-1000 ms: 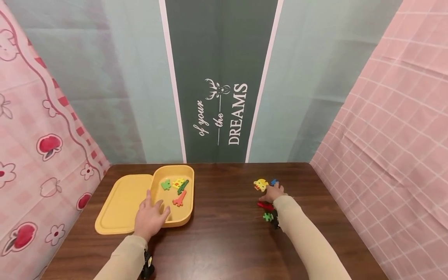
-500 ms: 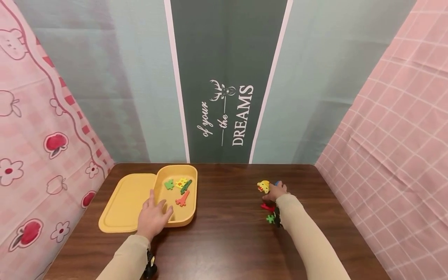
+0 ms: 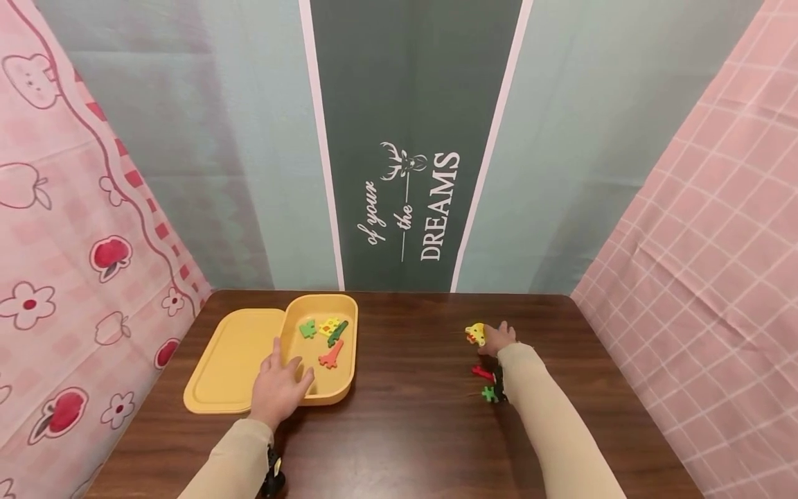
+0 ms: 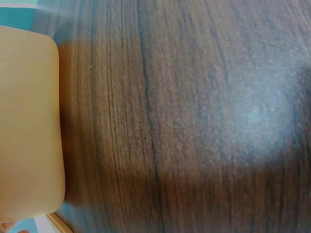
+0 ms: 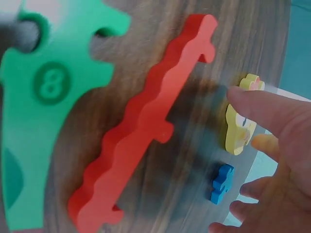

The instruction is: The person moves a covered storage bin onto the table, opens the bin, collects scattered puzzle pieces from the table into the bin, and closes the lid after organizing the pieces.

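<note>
My right hand [image 3: 497,338] is at the far right of the table. Its thumb and index finger pinch a yellow puzzle piece with an animal face [image 5: 239,128]. A small blue piece [image 5: 222,184] lies by the other fingers; in the head view the hand hides it. Nearer the wrist lie a wavy red piece [image 5: 141,126] and a green piece marked 8 [image 5: 53,97]. My left hand [image 3: 277,388], fingers spread, is at the near left rim of a yellow box [image 3: 327,400]. Inside that box are green [image 3: 307,329], yellow [image 3: 328,326], dark green [image 3: 337,334] and orange [image 3: 331,355] pieces.
The flat yellow lid [image 3: 231,360] lies left of the box, against it. Brown wood-grain table [image 3: 411,416] stretches between the two hands. Pink patterned cloths hang at both sides, and a green cloth with lettering [image 3: 411,201] hangs behind.
The head view has swung slightly left. The yellow face piece has turned at my right fingertips, and the hand now covers the blue piece. My left hand stays beside the box.
</note>
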A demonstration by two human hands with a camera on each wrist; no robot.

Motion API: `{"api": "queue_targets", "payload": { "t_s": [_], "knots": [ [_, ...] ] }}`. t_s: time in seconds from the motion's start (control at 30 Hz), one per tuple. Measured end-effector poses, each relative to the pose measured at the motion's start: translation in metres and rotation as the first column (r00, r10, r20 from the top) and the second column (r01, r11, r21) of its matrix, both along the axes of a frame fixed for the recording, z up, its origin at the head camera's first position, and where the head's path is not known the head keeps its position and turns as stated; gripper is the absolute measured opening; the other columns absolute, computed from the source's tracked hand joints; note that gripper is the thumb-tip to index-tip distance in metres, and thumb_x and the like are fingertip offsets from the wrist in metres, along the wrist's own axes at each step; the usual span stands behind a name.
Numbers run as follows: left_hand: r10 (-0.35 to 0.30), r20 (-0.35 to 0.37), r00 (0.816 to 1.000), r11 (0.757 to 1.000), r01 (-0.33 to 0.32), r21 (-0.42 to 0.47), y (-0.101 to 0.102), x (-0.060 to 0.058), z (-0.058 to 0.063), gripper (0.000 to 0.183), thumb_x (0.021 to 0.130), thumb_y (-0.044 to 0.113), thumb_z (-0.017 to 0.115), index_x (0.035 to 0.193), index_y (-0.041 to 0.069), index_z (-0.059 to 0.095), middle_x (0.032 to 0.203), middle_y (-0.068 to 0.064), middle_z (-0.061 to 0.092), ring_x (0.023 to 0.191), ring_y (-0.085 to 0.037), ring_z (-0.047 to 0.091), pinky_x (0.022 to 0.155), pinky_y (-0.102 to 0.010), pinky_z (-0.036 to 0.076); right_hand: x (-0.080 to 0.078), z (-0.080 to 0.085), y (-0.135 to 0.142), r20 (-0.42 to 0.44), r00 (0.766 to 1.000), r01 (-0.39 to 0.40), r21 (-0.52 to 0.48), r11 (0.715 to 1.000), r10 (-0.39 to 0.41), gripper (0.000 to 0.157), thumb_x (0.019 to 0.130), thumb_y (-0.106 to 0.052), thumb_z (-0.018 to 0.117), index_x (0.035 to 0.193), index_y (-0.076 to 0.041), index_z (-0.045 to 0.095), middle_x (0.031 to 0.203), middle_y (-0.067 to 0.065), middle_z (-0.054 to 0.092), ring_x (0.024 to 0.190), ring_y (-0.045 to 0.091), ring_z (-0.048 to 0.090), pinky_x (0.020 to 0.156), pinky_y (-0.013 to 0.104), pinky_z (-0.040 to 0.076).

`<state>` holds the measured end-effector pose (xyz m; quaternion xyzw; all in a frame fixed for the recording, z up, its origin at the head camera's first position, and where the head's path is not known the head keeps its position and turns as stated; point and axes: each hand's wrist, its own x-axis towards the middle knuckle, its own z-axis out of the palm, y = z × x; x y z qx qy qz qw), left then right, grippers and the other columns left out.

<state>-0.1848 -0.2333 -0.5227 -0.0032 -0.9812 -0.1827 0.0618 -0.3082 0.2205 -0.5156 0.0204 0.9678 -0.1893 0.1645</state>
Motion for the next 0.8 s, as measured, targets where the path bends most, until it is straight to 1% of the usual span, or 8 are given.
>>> {"api": "queue_targets", "payload": {
  "t_s": [0.1,0.17,0.23,0.4,0.5,0.6,0.7,0.8],
  "knots": [
    [0.006,-0.002,1.000,1.000,-0.006,0.004,0.000,0.000,0.001,0.053,0.092,0.044,0.047,0.117,0.000,0.062,0.148,-0.033,0.010,0.119,-0.051,0.034,0.095,-0.059,0.033,-0.003,0.004,-0.003,-0.006,1.000,-0.001,-0.022,1.000,0.001,0.067,0.084,-0.013,0.066,0.140,0.005,0.032,0.142,0.042,0.004,0.130,0.057,0.002,0.097,0.071,0.013],
    [0.010,-0.001,1.000,1.000,-0.010,0.013,0.000,0.001,0.002,0.052,0.092,0.043,0.047,0.117,0.000,0.062,0.148,-0.033,0.010,0.119,-0.051,0.034,0.094,-0.059,0.033,-0.003,0.007,-0.005,-0.011,1.000,0.000,-0.036,0.999,0.000,0.068,0.084,-0.012,0.065,0.140,0.005,0.032,0.143,0.041,0.003,0.130,0.056,0.002,0.097,0.071,0.013],
    [0.010,-0.010,1.000,1.000,-0.010,0.023,0.000,0.002,0.001,0.051,0.092,0.043,0.048,0.116,0.000,0.063,0.148,-0.033,0.011,0.119,-0.051,0.035,0.094,-0.059,0.033,-0.001,0.009,-0.006,-0.008,1.000,-0.007,-0.027,1.000,0.007,0.068,0.084,-0.012,0.065,0.141,0.004,0.031,0.143,0.041,0.003,0.131,0.056,0.002,0.098,0.070,0.013],
    [0.002,-0.041,0.999,1.000,-0.001,0.026,0.002,0.004,-0.006,0.051,0.091,0.043,0.049,0.114,0.001,0.064,0.148,-0.032,0.013,0.117,-0.050,0.037,0.093,-0.058,0.035,-0.002,-0.004,0.003,-0.017,1.000,-0.023,0.016,1.000,0.023,0.063,0.083,-0.013,0.066,0.137,0.005,0.039,0.142,0.042,0.006,0.130,0.057,0.002,0.096,0.071,0.015],
    [-0.003,-0.039,0.999,1.000,0.004,0.016,0.003,0.004,-0.007,0.051,0.091,0.043,0.048,0.114,0.000,0.064,0.147,-0.033,0.014,0.117,-0.050,0.037,0.093,-0.058,0.035,-0.005,-0.012,0.009,-0.026,0.999,-0.022,0.033,0.999,0.022,0.059,0.083,-0.014,0.067,0.134,0.004,0.044,0.142,0.042,0.009,0.130,0.057,0.004,0.095,0.071,0.017],
    [-0.007,-0.038,0.999,1.000,0.007,0.009,0.003,0.004,-0.005,0.051,0.091,0.042,0.049,0.114,0.000,0.064,0.147,-0.033,0.013,0.117,-0.051,0.037,0.093,-0.058,0.035,-0.003,-0.008,0.008,-0.031,0.999,-0.032,0.051,0.998,0.034,0.056,0.083,-0.015,0.066,0.132,0.003,0.047,0.142,0.041,0.012,0.130,0.056,0.006,0.095,0.072,0.018],
    [-0.010,-0.036,0.999,1.000,0.010,0.007,0.001,0.004,-0.003,0.050,0.091,0.042,0.049,0.114,0.000,0.063,0.147,-0.034,0.012,0.117,-0.052,0.036,0.093,-0.059,0.034,0.000,0.000,0.002,-0.032,0.998,-0.052,0.098,0.994,0.055,0.051,0.083,-0.015,0.066,0.128,0.004,0.051,0.141,0.041,0.015,0.130,0.056,0.009,0.094,0.071,0.020],
    [-0.009,-0.037,0.999,1.000,0.009,-0.003,-0.002,0.003,-0.004,0.051,0.091,0.042,0.048,0.115,-0.001,0.063,0.147,-0.034,0.013,0.117,-0.052,0.036,0.093,-0.059,0.034,0.004,0.005,-0.005,-0.014,0.997,-0.077,0.160,0.984,0.080,0.048,0.083,-0.016,0.066,0.126,0.001,0.055,0.142,0.039,0.017,0.130,0.055,0.012,0.094,0.069,0.023]
  ]
}}
